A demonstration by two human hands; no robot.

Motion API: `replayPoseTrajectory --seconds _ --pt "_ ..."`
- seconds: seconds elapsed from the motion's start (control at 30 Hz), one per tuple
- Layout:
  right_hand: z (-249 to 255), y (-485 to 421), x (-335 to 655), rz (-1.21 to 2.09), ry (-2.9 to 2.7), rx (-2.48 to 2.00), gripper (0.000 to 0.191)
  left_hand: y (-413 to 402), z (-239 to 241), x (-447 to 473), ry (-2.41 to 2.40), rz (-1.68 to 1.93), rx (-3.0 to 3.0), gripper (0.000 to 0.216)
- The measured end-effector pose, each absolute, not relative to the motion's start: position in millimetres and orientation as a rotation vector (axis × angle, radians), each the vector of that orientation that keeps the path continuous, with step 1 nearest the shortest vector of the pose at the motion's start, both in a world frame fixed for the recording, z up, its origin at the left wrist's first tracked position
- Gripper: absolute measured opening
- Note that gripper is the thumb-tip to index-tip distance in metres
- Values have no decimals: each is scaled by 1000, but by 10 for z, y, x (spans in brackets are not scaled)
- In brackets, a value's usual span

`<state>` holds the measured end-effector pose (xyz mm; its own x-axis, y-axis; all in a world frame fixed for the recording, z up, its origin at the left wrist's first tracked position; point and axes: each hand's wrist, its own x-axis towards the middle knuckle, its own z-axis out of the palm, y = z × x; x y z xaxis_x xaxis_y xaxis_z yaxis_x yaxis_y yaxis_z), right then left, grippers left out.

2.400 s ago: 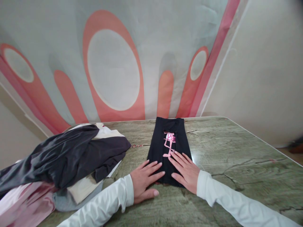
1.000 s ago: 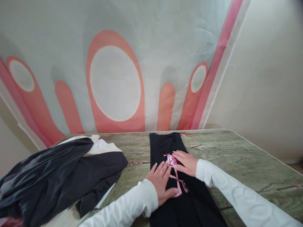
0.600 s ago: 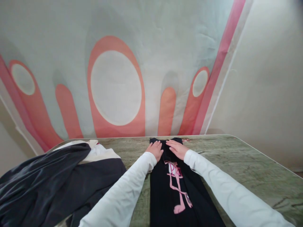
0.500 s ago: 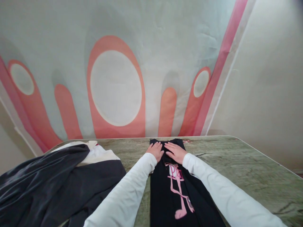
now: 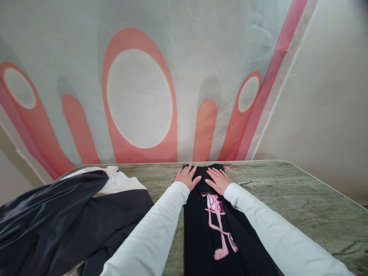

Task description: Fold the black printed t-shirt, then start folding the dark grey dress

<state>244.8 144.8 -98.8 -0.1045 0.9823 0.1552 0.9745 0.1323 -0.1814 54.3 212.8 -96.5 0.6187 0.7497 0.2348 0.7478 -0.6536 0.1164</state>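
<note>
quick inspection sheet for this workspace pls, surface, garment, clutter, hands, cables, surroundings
Surface: wood-patterned tabletop with a pale edge.
Job's things: black garment with a pink print, laid lengthwise towards the far edge; its near end runs out of view.
Clutter: heap of clothes at the person's left, dark cloth over cream and white.
Hands: left hand and right hand rest on the garment's far end, fingers spread.
Cables: nothing seen.
Surroundings: grey backdrop with coral shapes behind the table.

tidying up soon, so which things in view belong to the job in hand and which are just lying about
In use:
black printed garment
table beneath it

Just lying about:
dark grey garment, off left
pale cloth partly under that
</note>
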Motion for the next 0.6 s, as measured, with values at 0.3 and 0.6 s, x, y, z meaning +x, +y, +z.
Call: replayPoseTrajectory --seconds 0.3,0.6 --pt "-1047 1577 2734 -129 -1985 -1868 39 1971 -779 563 1048 560 2929 35" --pt "-1150 1620 2895 -145 -1994 -1838 39 1923 -867 599 989 380 2913 42"
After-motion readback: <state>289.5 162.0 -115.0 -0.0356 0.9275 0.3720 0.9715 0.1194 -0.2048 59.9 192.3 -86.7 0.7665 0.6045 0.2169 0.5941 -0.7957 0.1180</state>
